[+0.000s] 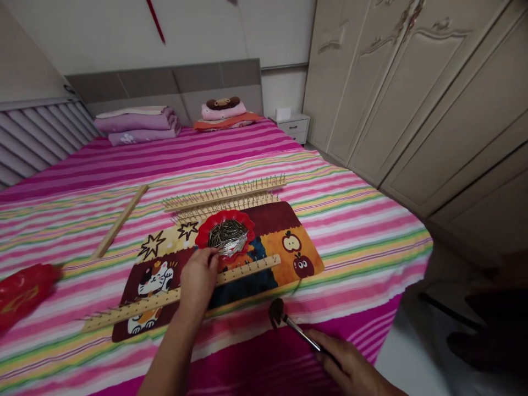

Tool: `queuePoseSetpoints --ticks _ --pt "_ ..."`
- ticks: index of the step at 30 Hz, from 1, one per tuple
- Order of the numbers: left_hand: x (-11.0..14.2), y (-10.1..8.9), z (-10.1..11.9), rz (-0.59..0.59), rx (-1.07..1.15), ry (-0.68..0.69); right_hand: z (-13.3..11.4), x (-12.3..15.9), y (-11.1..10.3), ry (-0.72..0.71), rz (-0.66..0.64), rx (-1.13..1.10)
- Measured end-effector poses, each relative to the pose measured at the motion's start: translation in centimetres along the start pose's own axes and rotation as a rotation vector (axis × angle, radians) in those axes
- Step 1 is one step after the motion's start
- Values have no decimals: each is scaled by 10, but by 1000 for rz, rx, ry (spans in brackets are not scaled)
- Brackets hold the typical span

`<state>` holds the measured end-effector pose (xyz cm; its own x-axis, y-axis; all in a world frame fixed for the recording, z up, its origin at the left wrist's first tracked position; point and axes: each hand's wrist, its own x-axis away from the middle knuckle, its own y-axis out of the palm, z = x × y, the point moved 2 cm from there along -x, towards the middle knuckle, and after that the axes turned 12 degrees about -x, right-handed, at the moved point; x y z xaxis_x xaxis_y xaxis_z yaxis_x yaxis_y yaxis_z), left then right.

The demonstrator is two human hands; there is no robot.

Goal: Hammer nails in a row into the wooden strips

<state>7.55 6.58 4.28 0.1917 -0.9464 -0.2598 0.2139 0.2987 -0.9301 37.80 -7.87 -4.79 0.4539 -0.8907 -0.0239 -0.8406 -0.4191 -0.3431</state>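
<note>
My left hand [201,269] is at the near rim of a red scalloped plate [203,235], its fingers pinched together; whether a nail sits in them is hidden. Loose nails [229,236] are heaped in the plate. Under that hand runs a wooden strip [132,311] with nails standing along it, lying across a patterned mat [231,294]. My right hand [344,357] grips the dark handle of a claw hammer [299,331], its head over the striped cloth at the mat's near side.
Two nail-studded wooden strips [226,193] lie beyond the plate. A plain wooden strip [121,223] and a red object [27,291] are to the left. Folded bedding [140,125] is stacked by the headboard [218,80]. Wardrobes [391,93] stand along the right, past the bed's edge.
</note>
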Motion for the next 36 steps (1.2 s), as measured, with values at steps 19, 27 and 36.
queuePoseSetpoints --ticks 19,27,36 --pt "-63 38 31 -480 -301 79 -3 -4 0 -22 -11 -75" --pt "-64 32 34 -496 -211 67 -6 -4 1 -23 18 -54" --pt "-54 3 4 -427 444 -102 -2 -4 4 -31 5 -43"
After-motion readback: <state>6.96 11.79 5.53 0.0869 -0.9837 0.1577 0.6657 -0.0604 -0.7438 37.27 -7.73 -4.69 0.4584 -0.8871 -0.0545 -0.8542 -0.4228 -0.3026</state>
